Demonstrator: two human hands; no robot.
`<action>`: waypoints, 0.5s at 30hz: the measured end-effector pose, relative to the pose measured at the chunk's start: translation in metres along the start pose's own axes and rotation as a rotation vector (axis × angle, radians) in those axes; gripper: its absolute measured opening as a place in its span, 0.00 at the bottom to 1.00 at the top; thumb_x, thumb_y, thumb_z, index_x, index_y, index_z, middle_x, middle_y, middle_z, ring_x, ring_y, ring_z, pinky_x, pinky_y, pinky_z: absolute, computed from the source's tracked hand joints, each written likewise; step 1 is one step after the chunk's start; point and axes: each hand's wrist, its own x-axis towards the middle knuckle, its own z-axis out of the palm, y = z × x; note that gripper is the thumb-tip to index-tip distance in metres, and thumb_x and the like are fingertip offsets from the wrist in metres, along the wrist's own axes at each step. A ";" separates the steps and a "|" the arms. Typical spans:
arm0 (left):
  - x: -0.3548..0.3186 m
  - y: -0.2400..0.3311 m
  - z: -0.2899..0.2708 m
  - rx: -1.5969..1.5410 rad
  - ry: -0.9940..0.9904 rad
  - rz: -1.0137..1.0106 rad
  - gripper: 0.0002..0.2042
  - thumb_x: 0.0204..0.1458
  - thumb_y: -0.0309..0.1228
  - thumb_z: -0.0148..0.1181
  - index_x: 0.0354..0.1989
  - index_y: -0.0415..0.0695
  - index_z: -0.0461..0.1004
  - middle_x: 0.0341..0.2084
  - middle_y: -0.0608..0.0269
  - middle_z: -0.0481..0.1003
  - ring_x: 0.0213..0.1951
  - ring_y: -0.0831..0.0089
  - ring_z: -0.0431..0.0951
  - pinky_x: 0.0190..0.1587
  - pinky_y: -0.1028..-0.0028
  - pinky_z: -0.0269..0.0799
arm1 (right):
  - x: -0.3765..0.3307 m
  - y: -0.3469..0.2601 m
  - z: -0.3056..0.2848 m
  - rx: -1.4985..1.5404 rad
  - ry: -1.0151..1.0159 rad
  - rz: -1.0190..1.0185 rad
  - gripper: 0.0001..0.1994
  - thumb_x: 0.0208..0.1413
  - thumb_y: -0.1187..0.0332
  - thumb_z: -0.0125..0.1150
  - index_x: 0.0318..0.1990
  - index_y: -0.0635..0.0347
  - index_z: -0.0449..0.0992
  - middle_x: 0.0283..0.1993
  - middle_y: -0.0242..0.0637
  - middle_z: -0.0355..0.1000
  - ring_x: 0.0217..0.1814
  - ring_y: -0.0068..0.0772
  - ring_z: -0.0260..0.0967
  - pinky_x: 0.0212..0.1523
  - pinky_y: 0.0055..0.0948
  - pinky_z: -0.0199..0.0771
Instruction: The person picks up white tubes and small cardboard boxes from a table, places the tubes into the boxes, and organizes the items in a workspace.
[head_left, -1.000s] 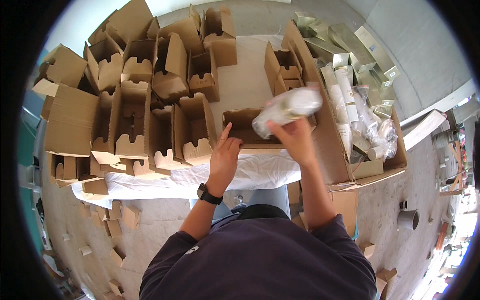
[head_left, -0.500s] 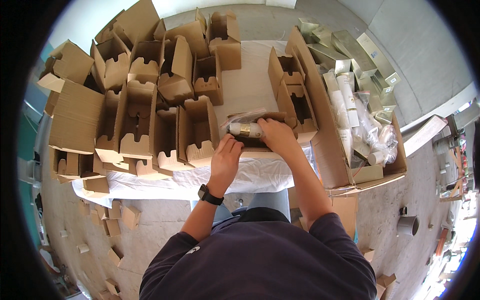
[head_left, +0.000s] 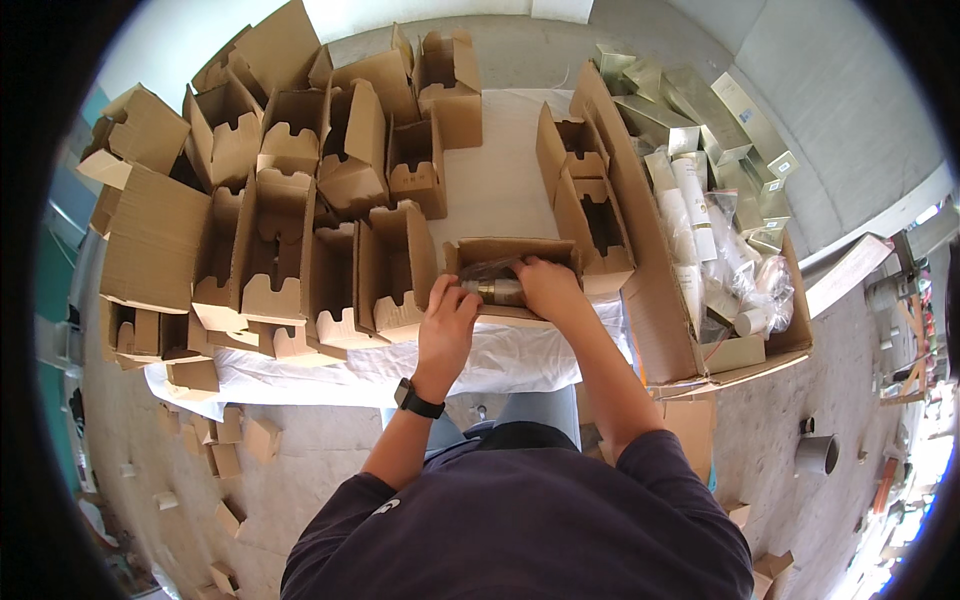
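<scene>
One carton (head_left: 512, 248) holds a wrapped bottle (head_left: 498, 290); left hand (head_left: 449, 318) bends at carton's edge, perhaps for steadying; right hand (head_left: 551, 288) reaches inside; I cannot tell either grip.

The right hand (head_left: 550, 290) hides one end of a bottle (head_left: 500, 293) inside a small cardboard box (head_left: 515, 248), and whether the left hand (head_left: 448, 325) touches it cannot be told. At right, crumpled plastic bags (head_left: 772, 283) partly cover what lies in a large carton (head_left: 657, 285), where print on a white tube (head_left: 690, 180) is too small to read. The lower edge crops a dark shirt (head_left: 520, 525), while clutter (head_left: 915, 440) at far right dissolves into glare.
</scene>
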 end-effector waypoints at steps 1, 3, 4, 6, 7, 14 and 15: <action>0.001 0.000 0.000 -0.007 0.004 -0.007 0.07 0.47 0.20 0.61 0.35 0.39 0.74 0.37 0.55 0.73 0.55 0.52 0.67 0.52 0.59 0.68 | -0.007 -0.003 -0.006 0.041 0.096 -0.033 0.12 0.53 0.68 0.61 0.45 0.58 0.76 0.44 0.44 0.76 0.47 0.48 0.75 0.47 0.44 0.76; 0.002 0.001 0.000 -0.022 0.002 -0.017 0.06 0.47 0.20 0.61 0.34 0.39 0.74 0.37 0.55 0.73 0.55 0.51 0.67 0.52 0.59 0.68 | -0.019 -0.006 -0.021 0.164 0.136 -0.067 0.09 0.53 0.70 0.61 0.42 0.59 0.78 0.45 0.44 0.76 0.47 0.47 0.75 0.45 0.39 0.76; 0.002 0.001 -0.001 -0.021 -0.006 -0.017 0.06 0.47 0.20 0.61 0.34 0.39 0.74 0.37 0.55 0.73 0.55 0.51 0.67 0.52 0.59 0.68 | -0.022 -0.007 -0.029 0.225 0.161 -0.084 0.08 0.53 0.71 0.61 0.40 0.59 0.79 0.45 0.44 0.77 0.47 0.46 0.75 0.44 0.37 0.76; 0.003 0.001 -0.001 -0.020 -0.013 -0.018 0.06 0.47 0.20 0.61 0.34 0.38 0.74 0.37 0.54 0.73 0.55 0.51 0.67 0.53 0.60 0.68 | -0.035 -0.011 -0.040 0.530 0.466 -0.186 0.07 0.55 0.73 0.59 0.41 0.60 0.78 0.43 0.44 0.77 0.44 0.44 0.75 0.43 0.35 0.75; 0.003 0.001 -0.001 -0.021 -0.014 -0.019 0.07 0.47 0.20 0.61 0.34 0.38 0.73 0.37 0.54 0.73 0.56 0.52 0.67 0.53 0.60 0.68 | -0.043 -0.012 -0.040 0.683 0.615 -0.235 0.07 0.56 0.74 0.58 0.41 0.61 0.78 0.42 0.44 0.77 0.43 0.43 0.75 0.42 0.34 0.74; 0.004 0.000 0.000 0.000 0.012 0.034 0.06 0.47 0.19 0.61 0.34 0.39 0.72 0.35 0.54 0.73 0.55 0.52 0.68 0.50 0.60 0.71 | -0.083 0.020 -0.001 1.116 0.905 0.286 0.11 0.67 0.72 0.47 0.51 0.63 0.74 0.49 0.35 0.73 0.52 0.24 0.68 0.54 0.24 0.67; 0.004 0.000 0.000 -0.002 0.015 0.033 0.07 0.47 0.19 0.61 0.34 0.39 0.72 0.34 0.54 0.73 0.55 0.51 0.68 0.50 0.60 0.71 | -0.083 0.022 0.003 1.106 0.877 0.289 0.11 0.67 0.72 0.47 0.51 0.63 0.74 0.50 0.36 0.73 0.52 0.26 0.69 0.54 0.25 0.67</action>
